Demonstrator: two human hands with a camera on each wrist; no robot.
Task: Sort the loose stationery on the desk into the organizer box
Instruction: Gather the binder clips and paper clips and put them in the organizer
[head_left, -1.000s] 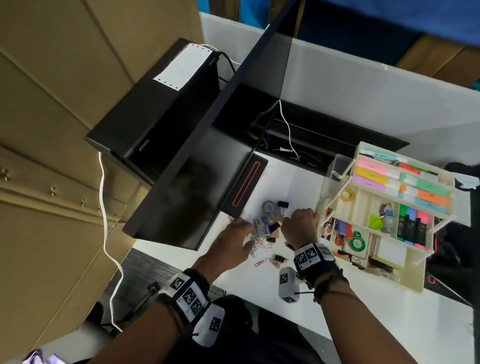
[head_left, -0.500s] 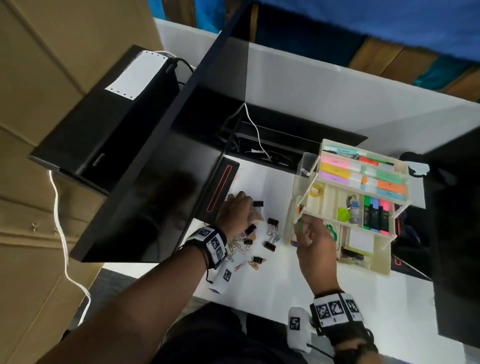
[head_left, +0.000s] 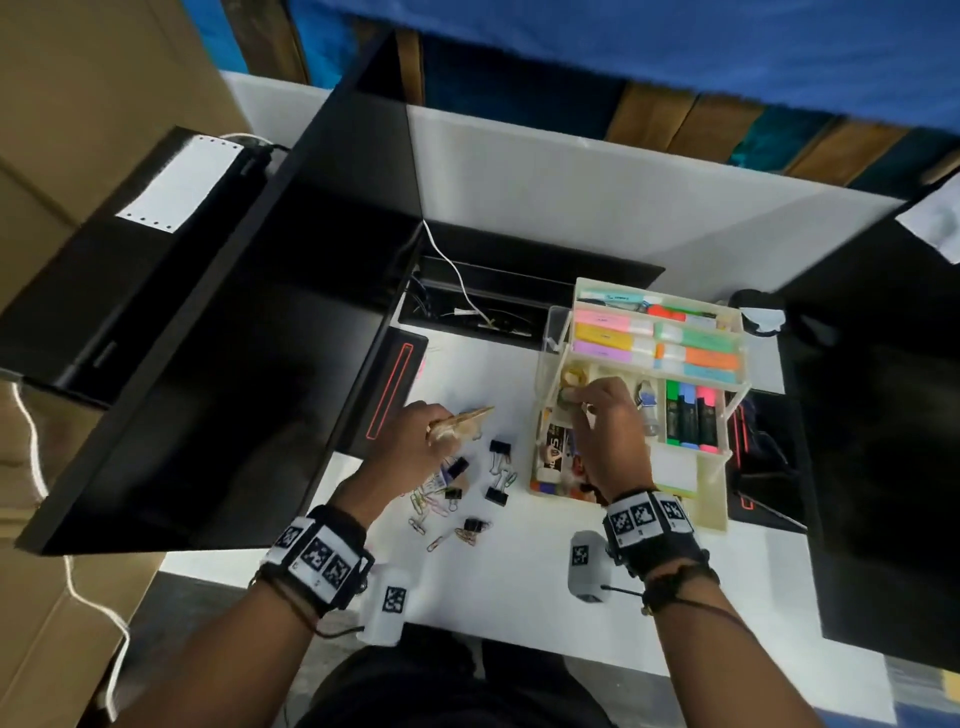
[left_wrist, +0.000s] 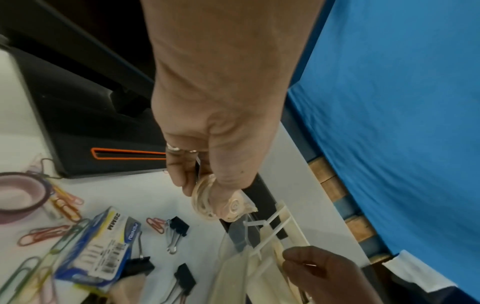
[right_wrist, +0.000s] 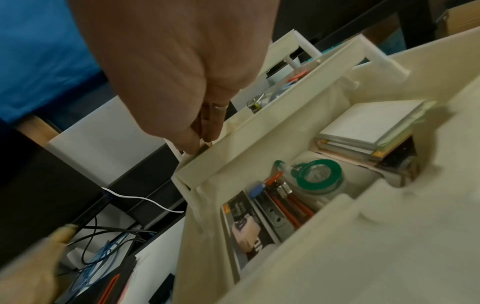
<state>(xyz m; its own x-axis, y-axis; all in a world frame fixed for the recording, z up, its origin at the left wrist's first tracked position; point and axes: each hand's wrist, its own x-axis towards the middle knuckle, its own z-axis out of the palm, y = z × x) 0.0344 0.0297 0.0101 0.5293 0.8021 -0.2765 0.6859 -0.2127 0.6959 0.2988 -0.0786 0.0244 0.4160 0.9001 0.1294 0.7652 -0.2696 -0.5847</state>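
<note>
The cream tiered organizer box (head_left: 711, 499) stands open at the right of the desk, with highlighters in its upper trays. My right hand (head_left: 574, 397) reaches into the left end of the middle tray (right_wrist: 233, 148) and pinches a small greenish item (head_left: 565, 398), mostly hidden by the fingers (right_wrist: 197, 142). Left of the box, my left hand (head_left: 441, 431) holds a clear tape dispenser (head_left: 465, 418) above the desk, gripped between thumb and fingers (left_wrist: 179, 174). Below it lie black binder clips (head_left: 498, 447), coloured paper clips (head_left: 428, 506) and a clip box (left_wrist: 103, 244).
A black slanted panel (head_left: 234, 389) fills the left. A black case with an orange outline (head_left: 392, 389) lies behind the clips. An open cable trough (head_left: 467, 312) runs behind the desk. A purple tape roll (left_wrist: 15, 193) sits near the paper clips. Green tape (right_wrist: 319, 174) and notepads (right_wrist: 369, 125) fill the lower compartments.
My right hand left the clip pile and moved right and up into the organizer's middle tray. My left hand took hold of the tape dispenser and raised it off the desk.
</note>
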